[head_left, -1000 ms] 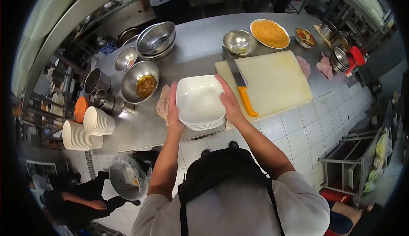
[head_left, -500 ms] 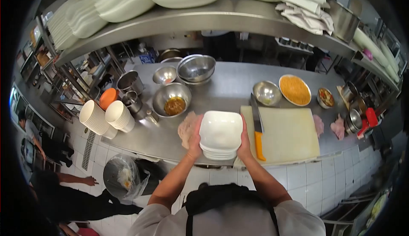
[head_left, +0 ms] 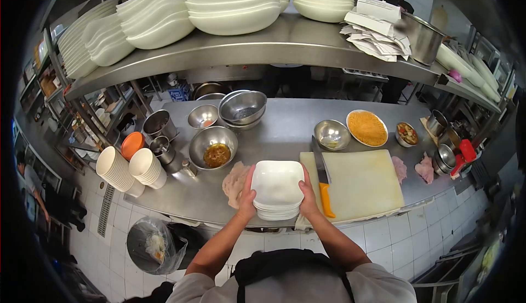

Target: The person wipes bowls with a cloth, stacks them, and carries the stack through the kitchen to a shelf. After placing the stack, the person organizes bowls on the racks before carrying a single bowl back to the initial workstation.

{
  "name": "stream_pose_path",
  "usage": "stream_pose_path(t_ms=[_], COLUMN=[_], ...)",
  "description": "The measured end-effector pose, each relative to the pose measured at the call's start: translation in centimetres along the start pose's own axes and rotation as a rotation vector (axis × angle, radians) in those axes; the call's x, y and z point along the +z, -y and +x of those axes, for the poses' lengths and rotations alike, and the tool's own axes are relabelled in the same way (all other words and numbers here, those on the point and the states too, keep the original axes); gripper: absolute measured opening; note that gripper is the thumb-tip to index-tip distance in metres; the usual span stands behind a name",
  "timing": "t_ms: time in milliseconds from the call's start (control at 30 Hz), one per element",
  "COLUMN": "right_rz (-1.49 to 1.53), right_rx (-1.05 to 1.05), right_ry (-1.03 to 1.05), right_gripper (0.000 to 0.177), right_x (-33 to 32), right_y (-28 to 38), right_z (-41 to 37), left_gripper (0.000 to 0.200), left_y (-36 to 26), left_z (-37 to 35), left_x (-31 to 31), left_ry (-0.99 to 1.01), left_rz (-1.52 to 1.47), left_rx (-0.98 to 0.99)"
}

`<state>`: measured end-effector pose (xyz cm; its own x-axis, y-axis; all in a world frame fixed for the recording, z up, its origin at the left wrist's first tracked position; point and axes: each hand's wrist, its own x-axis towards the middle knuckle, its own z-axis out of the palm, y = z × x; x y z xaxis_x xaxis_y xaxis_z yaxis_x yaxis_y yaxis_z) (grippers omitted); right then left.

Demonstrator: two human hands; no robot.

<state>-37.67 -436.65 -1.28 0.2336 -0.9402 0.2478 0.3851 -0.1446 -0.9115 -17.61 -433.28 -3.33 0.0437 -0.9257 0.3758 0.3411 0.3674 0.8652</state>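
Observation:
A stack of white square bowls [head_left: 278, 183] is held between my two hands at the counter's front edge. My left hand [head_left: 247, 196] grips the left side of the stack, thumb near the rim. On the opposite side, my right hand [head_left: 308, 194] is closed against it. A crumpled pinkish cloth [head_left: 235, 183] lies just left of the stack. To the right, a knife with a yellow handle [head_left: 327, 199] rests along the left side of a pale cutting board [head_left: 364, 180].
Metal bowls [head_left: 213, 147], one with brown sauce, stand left; stacked paper cups [head_left: 115, 170] are at the corner. A plate of orange crumbs [head_left: 367, 128] sits at the back right. Overhead, a steel shelf [head_left: 246, 51] carries white dishes. A lined bin [head_left: 150, 245] is on the floor.
My view has tilted up, showing more of the shelf. The stack of bowls stays in both hands near the counter edge. The nearby person at lower left has mostly left view.

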Motion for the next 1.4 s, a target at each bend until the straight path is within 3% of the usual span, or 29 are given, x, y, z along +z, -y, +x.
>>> stream_pose_path(t_ms=[133, 233, 333, 400, 467, 500, 567, 633, 700, 767, 833, 867, 1000, 1167, 1267, 1367, 1400], right_rz=[-0.137, -0.447, -0.541, -0.783, -1.073, -1.287, -1.341, -1.730, -2.005, -2.111, -2.168, -2.197, -2.153, -2.172, -1.957, -1.734, -1.737], right_rx=[-0.001, -0.103, -0.501, -0.799, -1.130, -1.212, -1.121, -0.915, -0.588, -0.498, -0.505, -0.501, -0.457, -0.360, -0.504, -0.810, -0.827], right_ry=[-0.032, -0.315, -0.258, -0.049, -0.033, -0.049, -0.138, -0.209, -0.246, -0.150, -0.142, -0.132, -0.149, -0.124, -0.264, -0.076, 0.086], right_gripper=[0.064, 0.058, 0.050, 0.046, 0.045, 0.054, 0.057, 0.068, 0.065, 0.058, 0.050, 0.046, 0.044, 0.053, 0.060, 0.058, 0.060], right_x=[0.2, 0.4, 1.9, 4.9, 7.9, 8.8, 11.5, 12.0, 12.8, 11.2, 11.0, 10.9, 10.9, 10.8, 14.6, 15.5, 15.7], right_y=[1.1, 1.9, 9.0, 19.6, 28.1, 31.8, 36.6, 39.2, 40.2, 39.7, 39.4, 39.3, 39.5, 40.0, 41.5, 41.3, 41.1], right_z=[0.2, -0.2, 1.1, 2.1, 4.6, 6.6, 12.2, 19.2, 24.1, 28.2, 29.8, 30.4, 30.4, 30.7, 29.0, 30.6, 31.0], left_gripper=[0.091, 0.093, 0.103, 0.105, 0.106, 0.106, 0.105, 0.104, 0.104, 0.104, 0.104, 0.077, 0.097, 0.095, 0.096, 0.098, 0.098], left_y=[-0.2, -1.1, -1.3, -1.6, -1.5, -1.4, -1.4, -2.4, -4.3, -6.2, -6.5, -5.6, -6.3, -6.1, -6.4, -6.9, -7.1], left_z=[0.1, 0.0, -0.1, 0.0, 0.0, 0.1, 0.4, 0.3, 0.0, -0.8, -2.3, -3.5, -6.5, -8.4, -8.6, -8.9, -8.8], left_x=[-0.7, -0.8, -1.6, -1.8, -1.7, -1.6, -1.4, -1.1, -0.4, 0.0, -0.7, -1.7, -3.0, -3.2, -3.9, -3.8, -3.8], left_ry=[0.016, 0.010, 0.007, 0.032, 0.035, 0.026, 0.017, 0.000, -0.024, -0.068, -0.164, -0.243, -0.293, -0.332, -0.337, -0.360, -0.369], left_rz=[0.099, 0.165, 0.115, 0.130, 0.125, 0.113, 0.093, 0.093, 0.107, 0.117, 0.103, 0.068, 0.123, 0.108, 0.134, 0.143, 0.147], left_rx=[-0.004, -0.015, 0.024, 0.021, 0.034, 0.054, 0.088, 0.104, 0.115, 0.137, 0.125, 0.091, 0.119, 0.113, 0.137, 0.156, 0.163])
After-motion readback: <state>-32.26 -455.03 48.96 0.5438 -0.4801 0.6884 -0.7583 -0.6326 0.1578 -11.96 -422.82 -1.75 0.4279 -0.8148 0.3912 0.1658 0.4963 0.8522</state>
